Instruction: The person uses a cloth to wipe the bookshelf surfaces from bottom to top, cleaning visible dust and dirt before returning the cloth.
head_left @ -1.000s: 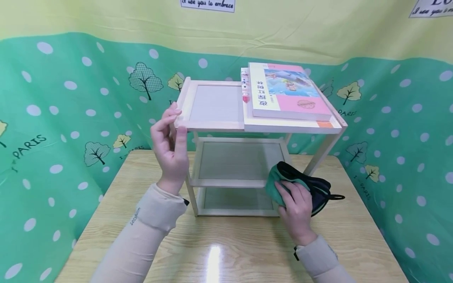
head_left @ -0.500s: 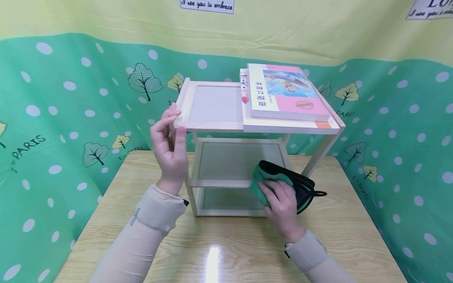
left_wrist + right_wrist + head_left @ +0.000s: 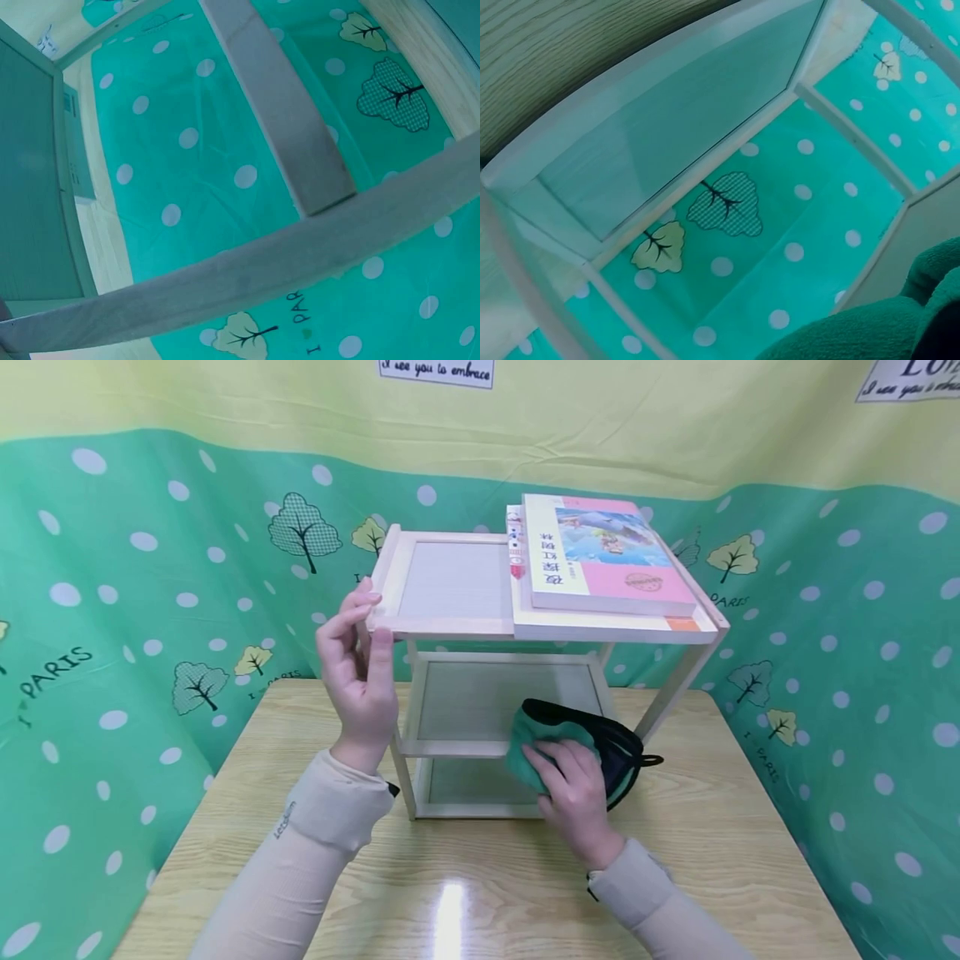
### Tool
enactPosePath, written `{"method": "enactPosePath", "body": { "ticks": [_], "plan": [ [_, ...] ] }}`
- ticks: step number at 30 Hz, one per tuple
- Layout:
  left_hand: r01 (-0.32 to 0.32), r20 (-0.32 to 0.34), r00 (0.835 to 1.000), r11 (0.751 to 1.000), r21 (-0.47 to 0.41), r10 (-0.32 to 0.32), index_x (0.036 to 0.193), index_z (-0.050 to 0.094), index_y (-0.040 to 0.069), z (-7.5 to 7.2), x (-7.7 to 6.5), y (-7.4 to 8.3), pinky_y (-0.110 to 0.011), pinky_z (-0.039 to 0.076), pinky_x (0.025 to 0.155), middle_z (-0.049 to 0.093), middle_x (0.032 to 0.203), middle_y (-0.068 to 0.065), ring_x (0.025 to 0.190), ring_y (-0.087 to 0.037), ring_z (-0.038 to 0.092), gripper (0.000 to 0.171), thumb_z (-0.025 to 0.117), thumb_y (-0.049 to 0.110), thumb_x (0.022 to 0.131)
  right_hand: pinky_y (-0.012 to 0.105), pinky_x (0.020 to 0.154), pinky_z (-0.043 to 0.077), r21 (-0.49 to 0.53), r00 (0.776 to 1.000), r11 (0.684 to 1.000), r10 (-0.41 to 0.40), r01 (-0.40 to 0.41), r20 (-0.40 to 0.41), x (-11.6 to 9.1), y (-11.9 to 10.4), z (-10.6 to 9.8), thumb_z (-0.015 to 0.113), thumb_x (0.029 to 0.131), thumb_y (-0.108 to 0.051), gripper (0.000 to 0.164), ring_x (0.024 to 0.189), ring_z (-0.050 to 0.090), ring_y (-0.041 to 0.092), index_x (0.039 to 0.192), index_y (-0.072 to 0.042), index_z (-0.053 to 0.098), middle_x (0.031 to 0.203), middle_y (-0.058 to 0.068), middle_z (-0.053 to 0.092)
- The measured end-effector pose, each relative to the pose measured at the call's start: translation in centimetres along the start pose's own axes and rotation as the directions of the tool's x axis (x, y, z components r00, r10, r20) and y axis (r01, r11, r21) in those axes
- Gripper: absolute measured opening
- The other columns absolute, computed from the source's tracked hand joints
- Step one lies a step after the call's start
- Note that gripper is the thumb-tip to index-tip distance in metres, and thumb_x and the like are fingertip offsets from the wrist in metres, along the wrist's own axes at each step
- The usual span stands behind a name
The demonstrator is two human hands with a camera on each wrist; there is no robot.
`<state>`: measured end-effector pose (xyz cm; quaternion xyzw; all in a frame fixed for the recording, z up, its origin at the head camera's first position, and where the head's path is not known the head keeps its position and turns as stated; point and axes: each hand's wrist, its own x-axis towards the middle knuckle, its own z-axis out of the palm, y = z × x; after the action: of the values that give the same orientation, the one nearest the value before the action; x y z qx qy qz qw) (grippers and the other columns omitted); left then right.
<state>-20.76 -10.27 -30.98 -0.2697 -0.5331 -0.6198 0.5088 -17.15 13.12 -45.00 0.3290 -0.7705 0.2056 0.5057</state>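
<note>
A pale wooden three-tier shelf rack [image 3: 457, 585] stands on the table. My left hand [image 3: 356, 685] holds its top tier at the front left corner, thumb toward the front edge and fingers at the side rail. With my right hand [image 3: 573, 793] I grip a bunched green and dark cloth [image 3: 519, 756], which has black edging and a hanging loop. The cloth lies over the right part of the middle tier's front edge [image 3: 453, 748]. Its fuzzy green fabric [image 3: 847, 334] fills the lower right of the right wrist view. Neither hand appears in the wrist views.
On the top tier's right half, a pink-covered book [image 3: 622, 552] lies on a larger book [image 3: 615, 628]. The wood-grain table [image 3: 420, 885] extends around the rack. A green and yellow printed curtain [image 3: 150, 610] hangs behind and at both sides.
My right hand has slid the cloth leftward along the middle tier's front edge, from near the right front leg. My left hand stays at the top corner.
</note>
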Motion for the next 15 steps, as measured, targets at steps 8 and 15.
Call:
{"method": "enactPosePath", "body": {
  "ticks": [8,15],
  "plan": [
    [0.003,0.000,1.000,1.000,0.003,-0.003,0.112,0.046,-0.013,0.0,-0.1,0.0,-0.051,0.036,0.119,0.061,0.123,0.000,0.136,-0.030,0.049,0.022,0.049,-0.004,0.092,0.042,0.082,0.055,0.004,0.998,1.000,-0.008,0.008,0.065,0.4,-0.7,0.7,0.048,0.065,0.010,0.051,0.093,0.064,0.030,0.105,-0.004,0.075,0.100,0.011,0.072],
    [0.006,-0.007,1.000,1.000,0.007,-0.006,0.112,0.046,-0.013,0.0,0.0,0.0,-0.051,0.035,0.120,0.061,0.122,0.000,0.136,-0.031,0.049,0.023,0.050,-0.004,0.091,0.041,0.085,0.055,0.025,0.996,0.999,-0.027,0.025,0.083,0.9,-1.0,1.3,0.046,0.062,0.010,0.055,0.094,0.064,0.030,0.106,-0.004,0.075,0.101,0.010,0.071]
  ]
}}
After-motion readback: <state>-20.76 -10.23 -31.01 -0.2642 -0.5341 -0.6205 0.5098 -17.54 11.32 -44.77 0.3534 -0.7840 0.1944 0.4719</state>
